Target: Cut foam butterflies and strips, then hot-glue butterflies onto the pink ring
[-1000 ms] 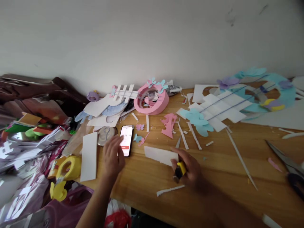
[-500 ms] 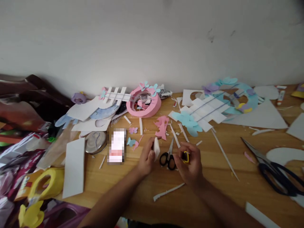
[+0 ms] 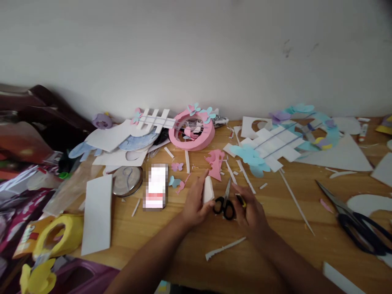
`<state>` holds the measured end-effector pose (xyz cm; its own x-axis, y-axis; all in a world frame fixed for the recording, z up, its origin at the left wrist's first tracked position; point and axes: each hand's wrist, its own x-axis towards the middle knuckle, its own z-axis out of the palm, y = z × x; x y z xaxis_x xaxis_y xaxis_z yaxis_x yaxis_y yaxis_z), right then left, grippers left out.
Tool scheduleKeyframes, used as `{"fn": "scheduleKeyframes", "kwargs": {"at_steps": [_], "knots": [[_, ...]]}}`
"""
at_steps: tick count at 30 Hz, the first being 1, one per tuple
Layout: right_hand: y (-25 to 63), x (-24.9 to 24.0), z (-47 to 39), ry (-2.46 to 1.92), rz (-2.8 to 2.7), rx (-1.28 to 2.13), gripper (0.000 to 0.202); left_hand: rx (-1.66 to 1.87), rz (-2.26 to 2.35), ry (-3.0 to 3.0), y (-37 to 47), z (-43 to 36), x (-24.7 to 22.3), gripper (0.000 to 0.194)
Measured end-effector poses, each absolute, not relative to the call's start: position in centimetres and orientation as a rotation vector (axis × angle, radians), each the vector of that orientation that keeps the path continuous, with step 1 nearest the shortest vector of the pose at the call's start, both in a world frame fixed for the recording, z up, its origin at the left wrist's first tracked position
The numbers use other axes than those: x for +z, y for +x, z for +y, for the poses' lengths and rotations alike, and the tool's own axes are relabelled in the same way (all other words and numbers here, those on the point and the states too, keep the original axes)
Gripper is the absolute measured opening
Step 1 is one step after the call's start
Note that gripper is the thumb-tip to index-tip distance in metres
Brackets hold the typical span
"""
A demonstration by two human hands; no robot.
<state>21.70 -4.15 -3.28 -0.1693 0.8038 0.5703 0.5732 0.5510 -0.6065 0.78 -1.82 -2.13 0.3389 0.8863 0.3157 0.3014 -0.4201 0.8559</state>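
My left hand (image 3: 196,204) is closed round a small white block-like piece (image 3: 208,190), held upright with the thumb at its lower end. Between the fingers of my right hand (image 3: 252,212) is a small yellow-and-black object (image 3: 241,200), mostly covered, so its kind cannot be made out. Small black-handled scissors (image 3: 226,199) lie on the table between my hands, blades pointing away. Just beyond them are a pink paper scrap (image 3: 215,163) and thin white strips (image 3: 246,177). A torn white strip (image 3: 225,249) lies nearer to me.
A phone (image 3: 155,187), a round metal tin (image 3: 127,180) and a white board (image 3: 97,214) lie to the left. Paper guitar shapes, one with a pink ring (image 3: 192,143) and one with blue parts (image 3: 252,157), rest near the wall. Large scissors (image 3: 352,220) lie right.
The view has shifted slightly. My left thumb now lies across the lower end of the white piece. My right hand has turned, with its fingers reaching further forward and the yellow-and-black object tilted.
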Motion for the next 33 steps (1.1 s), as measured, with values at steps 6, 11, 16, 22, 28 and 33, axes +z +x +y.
{"fn": "scheduleKeyframes", "kwargs": {"at_steps": [6,11,16,22,28,33], "knots": [[21.8,-3.2,-5.0,-1.143,-1.878,0.454,0.043,1.050,0.980,1.979,1.1,-2.0,-2.1,0.082],[21.8,-2.0,-4.8,-1.017,-1.981,0.408,0.043,0.978,1.088,2.000,1.0,-1.8,-2.5,0.099],[21.6,-1.8,-4.5,-1.026,-2.027,0.377,0.042,1.004,1.065,1.978,1.1,-1.8,-2.2,0.096],[22.0,-2.3,-4.2,-1.098,-1.915,0.383,0.037,1.032,1.117,1.912,2.1,-2.2,-1.9,0.089],[21.4,-2.4,-4.3,-1.064,-1.971,0.324,0.040,1.106,1.095,1.670,2.8,-2.1,-2.9,0.094],[21.2,-2.2,-4.4,-1.119,-1.893,0.527,0.034,1.240,0.995,1.140,3.6,-1.3,-2.4,0.081]]}}
